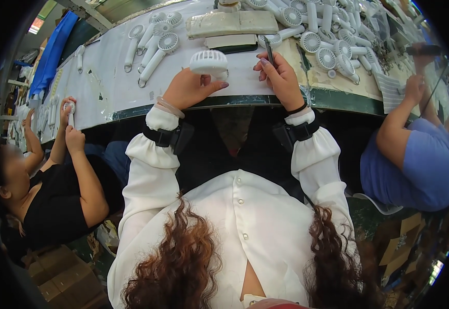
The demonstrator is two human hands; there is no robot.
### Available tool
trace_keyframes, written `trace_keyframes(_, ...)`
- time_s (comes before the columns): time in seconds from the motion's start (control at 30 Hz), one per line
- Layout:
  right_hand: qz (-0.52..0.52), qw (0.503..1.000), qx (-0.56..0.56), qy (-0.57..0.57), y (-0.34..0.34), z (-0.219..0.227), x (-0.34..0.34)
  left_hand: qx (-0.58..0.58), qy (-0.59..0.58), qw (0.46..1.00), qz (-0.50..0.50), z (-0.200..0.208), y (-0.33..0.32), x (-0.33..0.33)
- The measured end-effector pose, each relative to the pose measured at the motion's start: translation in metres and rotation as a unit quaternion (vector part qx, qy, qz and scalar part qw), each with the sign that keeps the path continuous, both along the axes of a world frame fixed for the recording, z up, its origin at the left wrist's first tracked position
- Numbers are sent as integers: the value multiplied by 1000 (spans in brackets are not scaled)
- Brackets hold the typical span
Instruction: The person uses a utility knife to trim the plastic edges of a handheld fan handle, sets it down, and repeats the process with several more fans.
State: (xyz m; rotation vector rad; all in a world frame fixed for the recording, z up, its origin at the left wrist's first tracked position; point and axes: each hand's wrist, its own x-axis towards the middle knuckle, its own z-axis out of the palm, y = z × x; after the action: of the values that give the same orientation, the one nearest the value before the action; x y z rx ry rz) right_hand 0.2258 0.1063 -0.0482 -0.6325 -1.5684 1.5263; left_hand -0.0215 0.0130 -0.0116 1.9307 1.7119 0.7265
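Observation:
My left hand [189, 88] is closed around a white handheld fan [209, 62], its round slatted head facing up above the near edge of the worktable. The fan's handle is mostly hidden by the hand. To the right, my right hand [284, 82] grips a slim dark pen-like tool [269, 52], upright between thumb and fingers with its tip pointing away from me. The tool stands apart from the fan. Just beyond both hands, a dark-edged flat pad [232, 44] lies in front of a worn cream-coloured block [232, 24].
Several white fans [155, 44] lie at the back left of the white-covered table [111, 82]. A larger heap of fans [327, 44] fills the back right. One co-worker [75, 190] holds a fan at left; another in blue [415, 159] sits at right. Cardboard boxes [62, 278] stand below left.

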Motion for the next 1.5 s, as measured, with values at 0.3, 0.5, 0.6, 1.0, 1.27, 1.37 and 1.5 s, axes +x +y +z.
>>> trace_keyframes(0.3,0,990,109,-92,3,1,-15,142,-42,988,-46,-25,-23,0)
trace_keyframes(0.5,19,947,233,-220,-14,10,-34,153,12,987,-55,-23,-31,22)
trace_keyframes(0.6,33,939,266,-216,-18,14,-42,141,34,989,-30,-14,-41,27)
trace_keyframes(1.0,5,918,298,-262,0,3,-56,121,-12,991,-48,-16,-47,30)
trace_keyframes(1.27,62,929,243,-273,-1,11,-51,105,-153,978,-98,-31,-60,28)
trace_keyframes(1.37,31,936,241,-256,-7,7,-44,-13,-317,943,-102,-32,-63,33)
trace_keyframes(1.5,-8,928,269,-258,-11,-4,-24,-281,-589,757,17,3,-78,47)
